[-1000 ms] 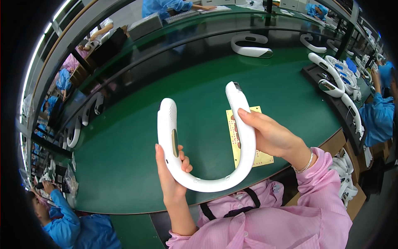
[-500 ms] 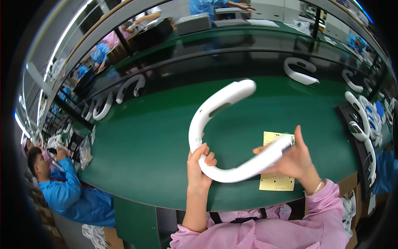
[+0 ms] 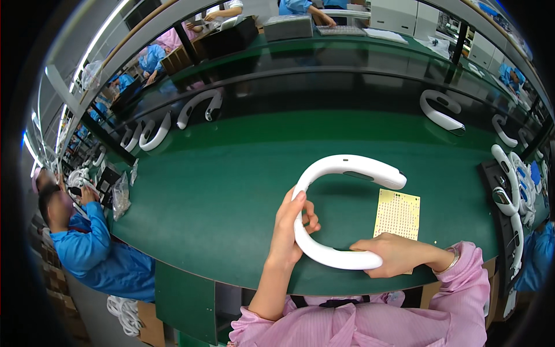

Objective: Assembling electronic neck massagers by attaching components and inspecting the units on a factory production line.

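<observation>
No word, number or sign can be read. Print does show on the yellow sheet, which lies on the green table between three and four o'clock from the centre of the view. It carries close rows of small dark marks, with a few larger dark spots near its top edge, all too small to make out. The person's right hand, at about four o'clock, hides much of its lower part.
</observation>
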### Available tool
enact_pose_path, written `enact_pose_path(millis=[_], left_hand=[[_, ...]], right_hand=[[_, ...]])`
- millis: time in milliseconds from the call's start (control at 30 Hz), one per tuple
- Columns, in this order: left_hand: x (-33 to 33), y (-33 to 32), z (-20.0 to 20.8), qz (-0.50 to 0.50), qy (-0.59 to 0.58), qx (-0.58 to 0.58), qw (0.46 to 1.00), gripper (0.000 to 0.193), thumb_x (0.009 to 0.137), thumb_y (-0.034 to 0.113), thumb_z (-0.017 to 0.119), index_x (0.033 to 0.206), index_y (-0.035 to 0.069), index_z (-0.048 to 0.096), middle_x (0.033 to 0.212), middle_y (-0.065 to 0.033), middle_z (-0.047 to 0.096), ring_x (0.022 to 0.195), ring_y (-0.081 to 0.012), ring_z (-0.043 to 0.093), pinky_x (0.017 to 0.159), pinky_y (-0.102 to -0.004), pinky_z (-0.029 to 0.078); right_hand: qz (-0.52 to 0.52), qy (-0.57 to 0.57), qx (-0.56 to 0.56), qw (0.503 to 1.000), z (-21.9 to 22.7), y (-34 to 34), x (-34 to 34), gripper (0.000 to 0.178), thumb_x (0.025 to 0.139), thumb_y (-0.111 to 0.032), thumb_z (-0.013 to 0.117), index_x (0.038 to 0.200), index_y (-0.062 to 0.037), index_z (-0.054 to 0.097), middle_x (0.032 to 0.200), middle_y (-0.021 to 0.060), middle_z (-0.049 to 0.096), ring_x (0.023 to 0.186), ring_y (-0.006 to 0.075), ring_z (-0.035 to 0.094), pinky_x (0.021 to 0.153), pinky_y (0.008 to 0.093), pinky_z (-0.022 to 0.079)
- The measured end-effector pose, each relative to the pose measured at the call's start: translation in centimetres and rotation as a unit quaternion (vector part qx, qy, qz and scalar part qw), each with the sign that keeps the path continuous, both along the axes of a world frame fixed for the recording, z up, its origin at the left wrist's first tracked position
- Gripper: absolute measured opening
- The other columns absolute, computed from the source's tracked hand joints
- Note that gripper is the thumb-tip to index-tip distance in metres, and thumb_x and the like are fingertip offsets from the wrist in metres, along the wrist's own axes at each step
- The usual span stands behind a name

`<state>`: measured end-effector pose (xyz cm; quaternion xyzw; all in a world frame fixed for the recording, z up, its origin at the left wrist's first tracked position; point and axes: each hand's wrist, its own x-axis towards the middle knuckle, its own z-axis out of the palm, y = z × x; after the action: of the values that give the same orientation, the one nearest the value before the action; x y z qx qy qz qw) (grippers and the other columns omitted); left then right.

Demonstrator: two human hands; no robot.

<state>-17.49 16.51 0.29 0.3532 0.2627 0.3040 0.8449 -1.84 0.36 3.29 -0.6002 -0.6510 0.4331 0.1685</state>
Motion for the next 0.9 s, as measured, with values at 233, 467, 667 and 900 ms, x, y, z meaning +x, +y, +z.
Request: enact_pose_path(millis=[233,467,667,900], left_hand=[[0.6,0.8,0.0,0.023,0.061,0.126,0.990,0.047,0.079,0.011,0.060,0.122,-0.006,0.049,0.067,-0.0006,0.050,0.041,-0.0041,0.041,0.038,-0.0194,0.033],[1.4,1.6,0.1,0.034,0.063,0.136,0.988,0.039,0.079,0.014,0.060,0.112,-0.005,0.051,0.064,0.0002,0.046,0.040,-0.0048,0.040,0.037,-0.0194,0.032],[1.7,2.3,-0.3,0.041,0.054,0.078,0.995,0.049,0.081,0.019,0.064,0.122,-0.003,0.048,0.077,-0.0016,0.051,0.050,-0.0050,0.046,0.043,-0.0207,0.037],[1.8,0.5,-1.2,0.101,0.069,0.050,0.991,0.039,0.079,0.013,0.060,0.114,-0.003,0.050,0.069,-0.0031,0.048,0.049,-0.0089,0.046,0.045,-0.0233,0.042]], right_hand=[[-0.019,-0.114,0.055,0.992,-1.3,0.1,-2.6,0.036,0.070,-0.005,0.062,0.102,0.0024,0.048,0.081,0.0230,0.061,0.066,0.0376,0.063,0.056,0.0435,0.051],[-0.030,-0.169,0.071,0.982,-1.4,0.6,-3.0,0.036,0.069,-0.003,0.062,0.101,0.0048,0.047,0.078,0.0228,0.060,0.062,0.0392,0.062,0.055,0.0444,0.052],[-0.055,-0.087,0.018,0.995,-1.7,2.1,-1.6,0.036,0.072,-0.008,0.061,0.106,-0.0010,0.049,0.077,0.0205,0.064,0.067,0.0370,0.064,0.062,0.0418,0.053],[-0.102,-0.065,0.031,0.992,-1.4,3.1,-2.8,0.035,0.073,-0.008,0.059,0.105,0.0025,0.049,0.081,0.0247,0.064,0.067,0.0393,0.064,0.060,0.0450,0.053]])
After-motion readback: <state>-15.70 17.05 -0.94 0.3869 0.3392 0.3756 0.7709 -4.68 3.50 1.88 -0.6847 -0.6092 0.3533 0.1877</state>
